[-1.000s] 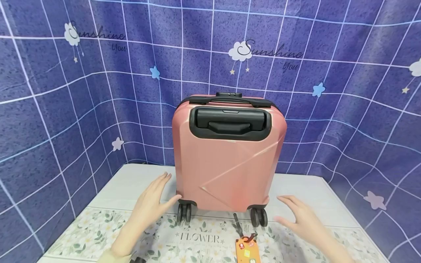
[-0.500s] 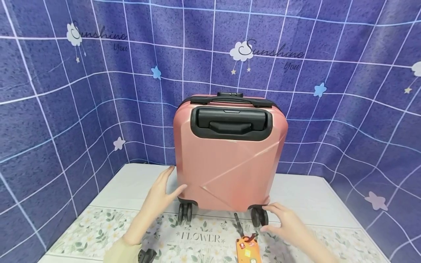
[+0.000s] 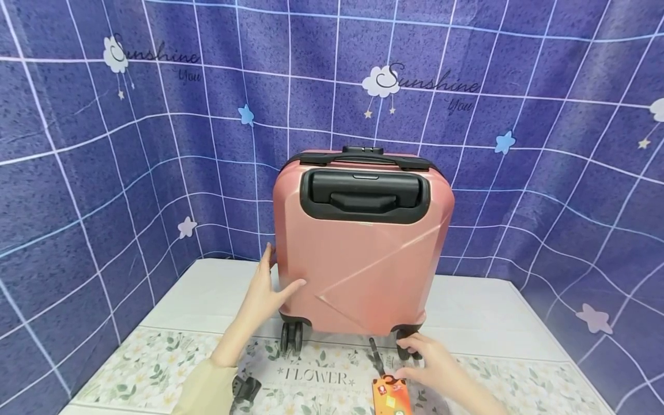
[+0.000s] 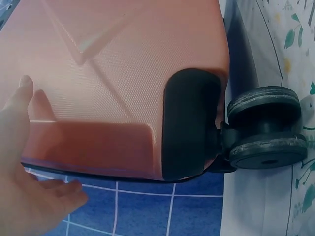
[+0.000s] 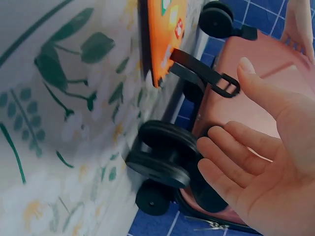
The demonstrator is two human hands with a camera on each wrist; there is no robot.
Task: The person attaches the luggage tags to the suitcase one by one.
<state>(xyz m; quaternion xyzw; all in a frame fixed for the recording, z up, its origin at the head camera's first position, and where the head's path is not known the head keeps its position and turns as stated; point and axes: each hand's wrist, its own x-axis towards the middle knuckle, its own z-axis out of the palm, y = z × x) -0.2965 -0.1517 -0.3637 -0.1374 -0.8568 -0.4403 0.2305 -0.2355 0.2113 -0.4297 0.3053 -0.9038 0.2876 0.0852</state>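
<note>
A pink hard-shell suitcase (image 3: 363, 259) stands upright on its wheels, with its black pull handle (image 3: 365, 190) pushed in. My left hand (image 3: 264, 297) is at its lower left side, the thumb in front of the shell and the fingers along the side; firm contact is hard to tell. An orange luggage tag (image 3: 390, 397) with a black strap (image 5: 197, 66) lies in front of the suitcase. Over the strap end and beside the right front wheel (image 5: 162, 152) is my right hand (image 3: 427, 363), fingers loosely bent, thumb near the strap buckle, nothing held.
A white tabletop with a floral, lettered cover (image 3: 171, 357) lies under everything. Blue grid-patterned curtain (image 3: 332, 75) surrounds the back and both sides. A black object (image 3: 245, 389), its kind unclear, shows beside the left sleeve (image 3: 207, 386).
My left hand has moved forward and up along the suitcase's left side. My right hand has moved left, from beside the suitcase to the wheel and tag. The suitcase stays in place.
</note>
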